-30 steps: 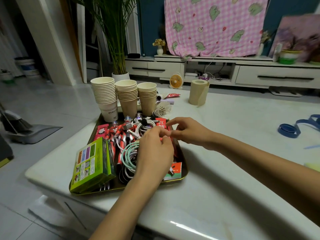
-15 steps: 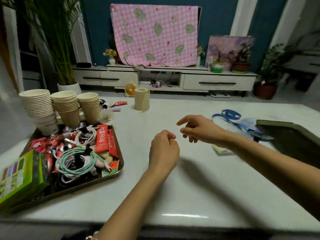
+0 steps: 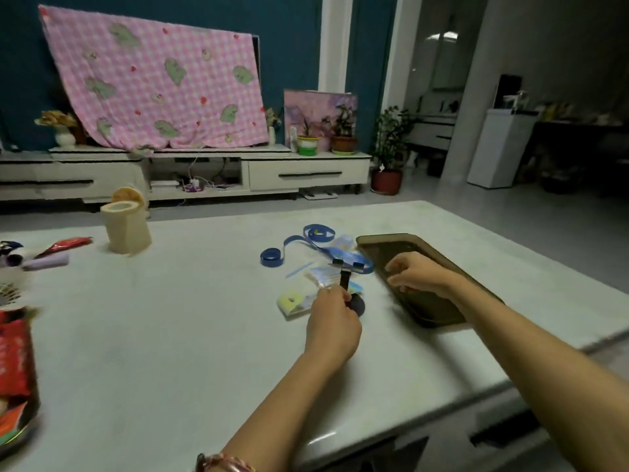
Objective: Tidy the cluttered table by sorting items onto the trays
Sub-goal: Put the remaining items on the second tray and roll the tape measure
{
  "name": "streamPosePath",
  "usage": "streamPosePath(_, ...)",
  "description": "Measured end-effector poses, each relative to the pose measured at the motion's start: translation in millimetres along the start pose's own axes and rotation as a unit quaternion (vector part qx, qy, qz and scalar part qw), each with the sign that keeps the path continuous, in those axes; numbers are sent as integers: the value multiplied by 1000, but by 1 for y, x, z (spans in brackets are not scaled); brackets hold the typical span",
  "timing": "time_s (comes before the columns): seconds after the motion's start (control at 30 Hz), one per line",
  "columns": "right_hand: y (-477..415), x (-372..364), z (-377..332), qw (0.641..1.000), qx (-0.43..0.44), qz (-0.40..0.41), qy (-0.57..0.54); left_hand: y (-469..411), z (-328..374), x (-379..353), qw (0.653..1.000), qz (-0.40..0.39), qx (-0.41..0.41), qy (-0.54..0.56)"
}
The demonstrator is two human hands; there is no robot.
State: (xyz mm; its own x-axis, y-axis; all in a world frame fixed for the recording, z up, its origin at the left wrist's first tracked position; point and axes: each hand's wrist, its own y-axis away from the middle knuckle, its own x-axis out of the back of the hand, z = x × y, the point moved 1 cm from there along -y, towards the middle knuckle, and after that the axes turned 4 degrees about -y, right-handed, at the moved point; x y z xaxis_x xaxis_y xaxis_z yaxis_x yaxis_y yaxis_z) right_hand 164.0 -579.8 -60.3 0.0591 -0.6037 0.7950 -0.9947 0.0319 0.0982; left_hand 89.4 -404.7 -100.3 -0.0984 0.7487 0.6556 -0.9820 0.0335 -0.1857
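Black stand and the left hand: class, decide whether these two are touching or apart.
Touching. The head view shows the left hand with its fingers curled round the lower stem of the black stand, just above its round base, with no gap between them.
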Motion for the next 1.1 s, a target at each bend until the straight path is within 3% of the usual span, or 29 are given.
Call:
streamPosePath(0.07,-7,-3,-11,997,60,-38,-4,-7,-9,-7,1000,13,8,-19)
streamPosePath(0.2,-19,-16,-28,977,185,-42,98,-21,-32,-16,997,-3,12,-70)
streamPosePath(0.3,-18,-40,-41,970,231,-21,76,-24,-42,-17,998,17,14,-57)
streamPosePath(0.43,-15,-52,-53,948,254,4,190,-26,-45,-14,999,44,18,7)
streamPosePath(0.57,-6,-49,-57,951,222,59,208,-27,-37,-9,977,74,93,175)
streamPosePath(0.7,10,-48,-64,963,179,99,173,-17,-28,-11,906,109,247,326)
streamPosePath(0.8,25,-50,-70,955,184,135,190,-12,-23,-5,783,38,319,532)
streamPosePath(0.87,35,-52,-75,955,184,149,178,-12,-21,2,703,-47,321,633)
streamPosePath(0.93,42,-52,-81,954,181,160,177,-10,-20,8,643,-130,300,692)
streamPosePath(1.03,49,-42,-87,955,166,132,209,-4,-14,9,603,-174,312,713)
streamPosePath(1.1,54,-38,-86,956,174,86,219,-1,-12,10,600,-168,332,708)
